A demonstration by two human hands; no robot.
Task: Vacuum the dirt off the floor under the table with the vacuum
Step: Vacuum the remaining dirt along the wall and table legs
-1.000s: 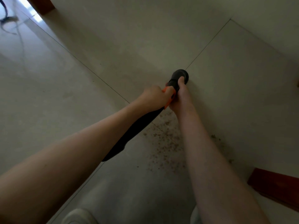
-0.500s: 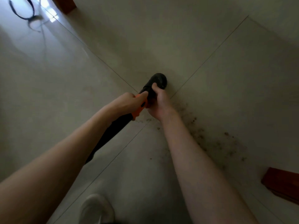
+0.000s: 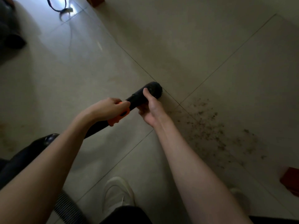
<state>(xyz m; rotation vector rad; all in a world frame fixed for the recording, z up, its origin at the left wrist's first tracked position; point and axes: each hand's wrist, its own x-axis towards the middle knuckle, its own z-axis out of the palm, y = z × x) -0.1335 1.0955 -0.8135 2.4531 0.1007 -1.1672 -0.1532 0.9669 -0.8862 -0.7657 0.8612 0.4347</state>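
Right hand (image 3: 151, 109) fingers curling round the black tubular vacuum nozzle (image 3: 142, 97), thumb lying along its top near the round brush head (image 3: 155, 89). Left hand (image 3: 108, 109) gripping the orange plastic collar (image 3: 119, 118) just behind. Brush head touching pale tiled floor (image 3: 186, 50); scattered dark dirt specks (image 3: 210, 126) lying right of it.

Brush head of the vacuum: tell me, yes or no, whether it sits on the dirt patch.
No: the brush head sits on bare tile, apart from the dirt scattered nearer the right forearm.
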